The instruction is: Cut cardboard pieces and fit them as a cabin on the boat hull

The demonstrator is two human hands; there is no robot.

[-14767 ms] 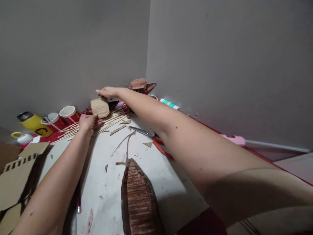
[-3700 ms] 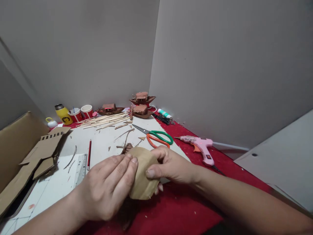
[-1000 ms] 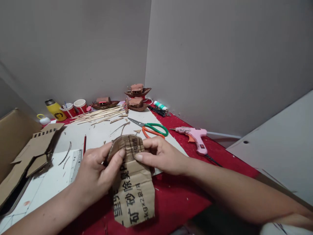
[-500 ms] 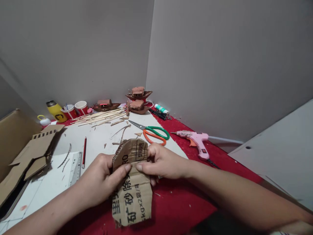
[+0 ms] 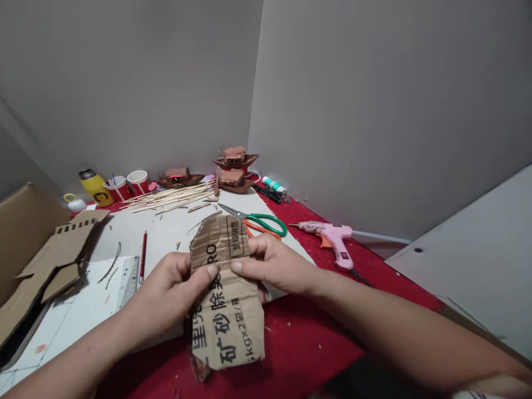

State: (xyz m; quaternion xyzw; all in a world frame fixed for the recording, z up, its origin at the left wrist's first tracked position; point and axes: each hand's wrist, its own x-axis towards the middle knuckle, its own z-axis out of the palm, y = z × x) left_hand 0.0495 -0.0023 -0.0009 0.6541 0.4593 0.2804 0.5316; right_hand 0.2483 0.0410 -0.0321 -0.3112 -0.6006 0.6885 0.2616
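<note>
Both my hands hold a printed piece of corrugated cardboard (image 5: 226,310) upright over the table's near edge. My left hand (image 5: 177,291) pinches its left side with the thumb on the printed face. My right hand (image 5: 272,263) pinches its right side at the same height. The upper part of the cardboard is bent back along a crease between my thumbs. A brown object shows just below the cardboard's lower left corner; I cannot tell what it is.
Green-and-orange scissors (image 5: 260,223) and a pink glue gun (image 5: 332,238) lie beyond my right hand on the red cloth (image 5: 299,343). A red pencil (image 5: 142,257), a ruler (image 5: 128,277), wooden sticks (image 5: 170,198), model boats (image 5: 233,166), cups (image 5: 127,185) and cardboard scraps (image 5: 54,260) lie left and behind.
The rolled cardboard has been opened out flat with its print facing me. In the last second both hands lifted it slightly and the top flap straightened up.
</note>
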